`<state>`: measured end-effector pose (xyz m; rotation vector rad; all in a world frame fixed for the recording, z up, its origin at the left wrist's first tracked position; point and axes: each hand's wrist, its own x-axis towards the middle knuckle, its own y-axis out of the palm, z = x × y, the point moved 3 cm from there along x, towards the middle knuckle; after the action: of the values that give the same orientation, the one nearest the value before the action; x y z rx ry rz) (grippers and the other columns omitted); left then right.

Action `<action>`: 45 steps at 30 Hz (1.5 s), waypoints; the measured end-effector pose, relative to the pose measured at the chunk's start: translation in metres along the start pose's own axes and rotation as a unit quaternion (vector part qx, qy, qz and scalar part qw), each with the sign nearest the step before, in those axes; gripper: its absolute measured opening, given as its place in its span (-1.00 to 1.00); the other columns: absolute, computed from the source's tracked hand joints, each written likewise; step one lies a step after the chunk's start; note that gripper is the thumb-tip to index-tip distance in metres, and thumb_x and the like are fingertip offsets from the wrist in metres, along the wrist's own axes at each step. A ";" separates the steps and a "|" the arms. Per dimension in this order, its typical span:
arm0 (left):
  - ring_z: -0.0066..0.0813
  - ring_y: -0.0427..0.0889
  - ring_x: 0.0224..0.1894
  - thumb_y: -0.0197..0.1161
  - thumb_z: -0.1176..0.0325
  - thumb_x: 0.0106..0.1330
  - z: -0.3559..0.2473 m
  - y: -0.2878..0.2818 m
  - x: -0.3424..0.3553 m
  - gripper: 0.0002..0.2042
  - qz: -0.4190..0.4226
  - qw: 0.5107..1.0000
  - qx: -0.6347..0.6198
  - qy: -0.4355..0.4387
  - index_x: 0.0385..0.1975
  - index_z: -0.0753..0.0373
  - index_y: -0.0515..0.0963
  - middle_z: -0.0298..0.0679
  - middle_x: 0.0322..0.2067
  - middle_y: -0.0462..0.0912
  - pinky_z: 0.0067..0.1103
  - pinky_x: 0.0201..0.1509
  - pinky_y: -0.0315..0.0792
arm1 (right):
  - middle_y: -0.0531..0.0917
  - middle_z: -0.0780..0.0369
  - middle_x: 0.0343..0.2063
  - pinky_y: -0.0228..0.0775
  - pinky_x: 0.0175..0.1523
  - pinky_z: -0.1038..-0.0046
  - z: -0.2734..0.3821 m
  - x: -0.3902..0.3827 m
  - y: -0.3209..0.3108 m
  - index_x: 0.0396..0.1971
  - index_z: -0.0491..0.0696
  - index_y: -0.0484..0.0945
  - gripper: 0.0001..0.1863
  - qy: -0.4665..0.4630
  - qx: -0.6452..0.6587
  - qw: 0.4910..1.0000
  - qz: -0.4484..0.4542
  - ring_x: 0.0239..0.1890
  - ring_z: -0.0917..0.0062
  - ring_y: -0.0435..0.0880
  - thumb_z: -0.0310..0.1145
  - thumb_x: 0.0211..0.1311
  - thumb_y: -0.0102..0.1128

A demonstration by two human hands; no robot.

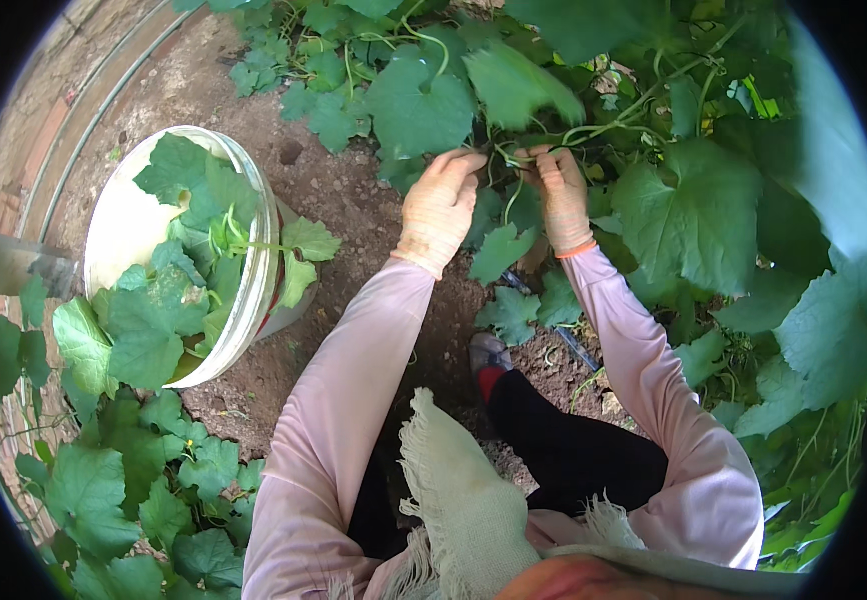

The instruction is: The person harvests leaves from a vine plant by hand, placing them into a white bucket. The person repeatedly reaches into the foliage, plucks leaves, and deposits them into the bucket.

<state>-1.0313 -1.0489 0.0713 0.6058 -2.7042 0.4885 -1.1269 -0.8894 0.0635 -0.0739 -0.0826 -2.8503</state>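
My left hand [438, 208], in a pale glove, reaches in among the leafy vines. Its fingers are closed together beside a dark gap in the foliage, and what they hold is hidden. Just to the right, my right hand [561, 195], gloved with an orange cuff, has its fingers pinched on a thin green vine stem [602, 128]. Broad green leaves [421, 105] hang right above both hands. One large leaf [689, 210] spreads to the right of my right hand.
A white bucket [254, 310] holding cut leaves and stems stands on bare soil [339, 200] at the left. More vines [134, 480] grow at the lower left. Pipes [104, 120] run along a brick edge at the far left. My shoe [490, 352] is on the soil below my hands.
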 end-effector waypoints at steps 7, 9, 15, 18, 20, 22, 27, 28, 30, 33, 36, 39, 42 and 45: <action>-0.15 0.58 -0.22 0.18 0.49 0.13 -0.008 0.017 0.022 -0.75 0.033 0.980 0.195 0.020 -0.16 0.17 0.48 -0.15 -0.13 0.54 -0.43 -0.14 0.48 | 0.60 0.25 -0.25 0.36 -0.07 0.57 0.017 -0.032 0.011 -0.27 -0.16 0.44 -0.79 -0.003 0.013 1.000 0.025 -0.28 0.66 0.50 -0.31 0.33 0.00; -0.15 0.58 -0.28 0.24 0.46 0.11 0.009 0.020 0.022 -0.76 0.003 0.992 0.023 -0.121 -0.20 0.20 0.46 -0.12 -0.19 0.56 -0.39 -0.16 0.47 | 0.60 0.26 -0.26 0.36 -0.07 0.57 0.016 -0.031 0.014 -0.27 -0.16 0.44 -0.80 0.009 0.032 0.999 0.030 -0.28 0.66 0.50 -0.31 0.33 0.01; -0.39 0.58 -0.34 0.33 0.38 0.11 0.037 0.009 0.038 -0.69 -0.081 0.965 -0.154 -0.196 -0.24 0.36 0.41 -0.17 -0.37 0.61 -0.52 -0.20 0.46 | 0.59 0.30 -0.27 0.31 -0.08 0.64 0.020 -0.039 0.030 -0.24 -0.19 0.50 -0.80 0.014 -0.085 0.992 0.092 -0.25 0.69 0.47 -0.37 0.23 0.14; -0.40 0.59 -0.35 0.27 0.37 0.15 0.040 0.007 0.040 -0.67 -0.108 0.966 -0.138 -0.192 -0.13 0.36 0.45 -0.17 -0.33 0.63 -0.52 -0.20 0.46 | 0.60 0.30 -0.28 0.34 -0.13 0.66 0.015 -0.032 0.024 -0.27 -0.19 0.56 -0.81 0.043 -0.022 0.997 0.053 -0.30 0.69 0.51 -0.39 0.19 0.19; -0.38 0.60 -0.27 0.24 0.37 0.19 0.043 0.015 0.029 -0.65 0.027 0.932 -0.196 -0.305 -0.06 0.38 0.44 -0.12 -0.24 0.62 -0.54 -0.15 0.48 | 0.60 0.31 -0.33 0.37 -0.18 0.67 0.014 -0.030 0.021 -0.30 -0.19 0.57 -0.81 0.061 0.023 0.998 -0.008 -0.36 0.69 0.52 -0.38 0.19 0.21; -0.32 0.61 -0.18 0.20 0.34 0.23 0.040 0.026 0.010 -0.68 0.142 0.871 -0.313 -0.351 -0.09 0.40 0.48 -0.09 -0.20 0.63 -0.50 -0.02 0.46 | 0.61 0.32 -0.37 0.36 -0.19 0.66 0.015 -0.030 0.021 -0.32 -0.19 0.58 -0.80 0.077 0.025 0.996 -0.030 -0.37 0.69 0.52 -0.36 0.17 0.23; -0.37 0.57 -0.13 0.19 0.36 0.24 0.027 0.055 -0.012 -0.73 0.121 0.772 -0.516 -0.351 -0.10 0.32 0.49 -0.21 -0.19 0.61 -0.50 -0.07 0.42 | 0.63 0.32 -0.43 0.34 -0.25 0.60 0.018 -0.029 0.019 -0.36 -0.14 0.61 -0.81 0.027 -0.106 0.992 -0.064 -0.40 0.73 0.49 -0.33 0.13 0.29; -0.39 0.56 -0.14 0.19 0.37 0.24 0.026 0.059 -0.011 -0.75 0.094 0.765 -0.523 -0.364 -0.12 0.30 0.49 -0.24 -0.20 0.60 -0.51 -0.10 0.42 | 0.63 0.32 -0.43 0.33 -0.26 0.61 0.024 -0.031 0.021 -0.37 -0.15 0.61 -0.82 0.066 -0.074 0.993 -0.062 -0.40 0.74 0.48 -0.34 0.13 0.30; -0.45 0.54 -0.18 0.19 0.37 0.23 0.033 0.062 -0.011 -0.80 0.068 0.776 -0.516 -0.357 -0.18 0.26 0.49 -0.29 -0.24 0.58 -0.53 -0.16 0.40 | 0.63 0.33 -0.42 0.31 -0.27 0.61 0.038 -0.037 0.034 -0.40 -0.15 0.61 -0.83 0.146 -0.006 0.988 -0.052 -0.41 0.75 0.46 -0.35 0.12 0.30; -0.54 0.50 -0.33 0.19 0.42 0.21 0.025 0.070 -0.007 -0.90 0.040 0.802 -0.480 -0.354 -0.33 0.22 0.46 -0.37 -0.36 0.55 -0.60 -0.33 0.36 | 0.61 0.36 -0.46 0.25 -0.30 0.66 0.019 -0.027 0.017 -0.45 -0.15 0.60 -0.85 0.009 -0.069 0.995 -0.071 -0.44 0.76 0.42 -0.37 0.12 0.30; -0.40 0.52 -0.41 0.19 0.42 0.17 0.031 0.063 -0.001 -0.89 0.046 0.915 -0.263 -0.301 -0.35 0.23 0.43 -0.25 -0.48 0.55 -0.50 -0.36 0.40 | 0.59 0.39 -0.48 0.21 -0.31 0.68 0.017 -0.028 0.024 -0.51 -0.14 0.59 -0.81 0.020 -0.086 0.994 -0.071 -0.44 0.77 0.38 -0.33 0.11 0.31; -0.17 0.57 -0.38 0.20 0.39 0.12 0.022 0.046 0.004 -0.81 0.096 0.975 0.048 -0.192 -0.28 0.20 0.40 -0.05 -0.48 0.55 -0.38 -0.24 0.46 | 0.57 0.40 -0.57 0.16 -0.35 0.70 0.020 -0.027 0.017 -0.51 -0.13 0.57 -0.78 -0.025 -0.059 0.992 -0.110 -0.49 0.77 0.39 -0.28 0.15 0.28; -0.13 0.59 -0.28 0.18 0.37 0.15 0.041 0.013 0.003 -0.72 -0.037 0.924 -0.033 -0.380 -0.15 0.22 0.36 0.02 -0.34 0.57 -0.41 -0.12 0.47 | 0.61 0.31 -0.49 0.37 -0.35 0.64 0.019 -0.009 -0.009 -0.39 -0.16 0.57 -0.74 -0.009 -0.020 0.990 -0.141 -0.44 0.66 0.57 -0.24 0.21 0.22; -0.01 0.56 -0.10 0.19 0.25 0.21 0.097 -0.009 0.010 -0.66 -0.038 0.927 0.098 -0.361 -0.08 0.27 0.46 0.07 -0.12 0.52 -0.36 0.03 0.44 | 0.62 0.20 -0.41 0.54 -0.21 0.55 0.029 -0.005 0.002 -0.35 -0.24 0.54 -0.75 -0.001 0.062 0.991 -0.120 -0.42 0.59 0.61 -0.31 0.22 0.19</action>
<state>-1.0588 -1.0989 -0.0086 1.1298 -3.3142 0.6145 -1.1207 -0.8877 0.0923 -0.0424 -0.2879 -3.0762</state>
